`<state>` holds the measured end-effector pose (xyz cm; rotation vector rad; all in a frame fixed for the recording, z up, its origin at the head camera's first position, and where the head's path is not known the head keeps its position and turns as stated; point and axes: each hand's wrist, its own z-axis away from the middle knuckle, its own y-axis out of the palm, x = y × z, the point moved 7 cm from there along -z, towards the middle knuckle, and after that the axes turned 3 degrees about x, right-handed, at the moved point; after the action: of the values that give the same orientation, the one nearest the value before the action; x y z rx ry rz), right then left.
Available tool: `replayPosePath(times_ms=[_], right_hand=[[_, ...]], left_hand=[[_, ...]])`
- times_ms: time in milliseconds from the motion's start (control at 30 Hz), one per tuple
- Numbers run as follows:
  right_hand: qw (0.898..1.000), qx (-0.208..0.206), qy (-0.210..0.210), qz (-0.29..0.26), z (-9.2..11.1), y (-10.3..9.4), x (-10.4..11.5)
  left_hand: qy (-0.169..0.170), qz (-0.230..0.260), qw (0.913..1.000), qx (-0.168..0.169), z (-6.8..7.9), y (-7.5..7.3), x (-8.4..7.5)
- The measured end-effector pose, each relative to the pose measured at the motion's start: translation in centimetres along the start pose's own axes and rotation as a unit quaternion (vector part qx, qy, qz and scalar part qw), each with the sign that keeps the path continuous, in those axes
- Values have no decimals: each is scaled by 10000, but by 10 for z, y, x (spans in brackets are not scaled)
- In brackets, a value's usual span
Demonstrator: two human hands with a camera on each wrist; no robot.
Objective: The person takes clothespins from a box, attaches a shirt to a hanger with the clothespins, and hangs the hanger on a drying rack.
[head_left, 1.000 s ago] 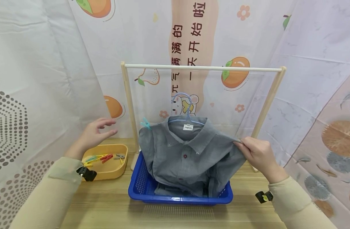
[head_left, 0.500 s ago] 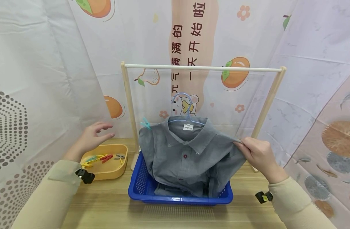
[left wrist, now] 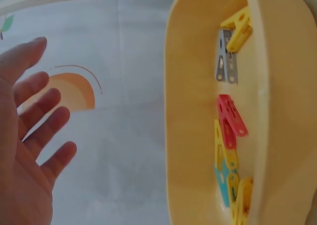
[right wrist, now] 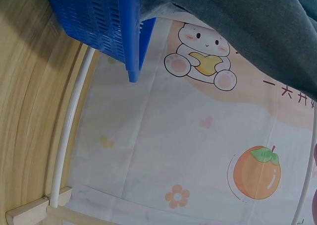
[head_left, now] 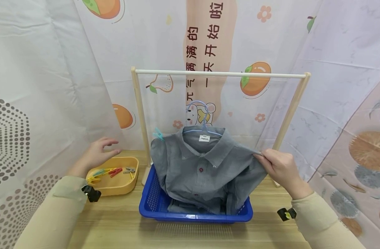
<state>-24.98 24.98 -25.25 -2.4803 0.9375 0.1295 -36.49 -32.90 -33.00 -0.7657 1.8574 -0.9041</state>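
A grey button-up shirt (head_left: 196, 173) stands partly out of the blue basket (head_left: 196, 217), with a light blue hanger (head_left: 204, 121) inside its collar. My right hand (head_left: 280, 167) pinches the shirt's shoulder on the right side. On the opposite shoulder sits a turquoise clothespin (head_left: 158, 134). My left hand (head_left: 98, 152) hovers above the yellow tray (head_left: 132, 186), fingers loosely bent and apart, holding nothing. Several clothespins lie in the tray, among them a red clothespin (left wrist: 229, 118) and a grey clothespin (left wrist: 225, 56). The right wrist view shows little of the right hand.
Behind the basket rises a drying rack with a white rail (head_left: 221, 73) and wooden posts (head_left: 290, 114). Printed curtains (head_left: 165, 38) enclose the back and sides. The basket and tray rest on a wooden table (head_left: 115, 221).
My left hand has moved a little left and down, over the yellow tray. The right hand and the shirt have stayed in place.
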Motion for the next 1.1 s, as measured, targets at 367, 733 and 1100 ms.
replayPosePath(times_ms=[367,733,1100], right_hand=[[10000,56,7,54,4,2,-5],[10000,65,18,20,6,2,-6],[9999,109,68,7,8,3,-9]], left_hand=[[-508,-420,9967,463,9,10,23],[-792,-877,9892,872,12,17,38],[-1046,-871,9815,1344,17,30,51]])
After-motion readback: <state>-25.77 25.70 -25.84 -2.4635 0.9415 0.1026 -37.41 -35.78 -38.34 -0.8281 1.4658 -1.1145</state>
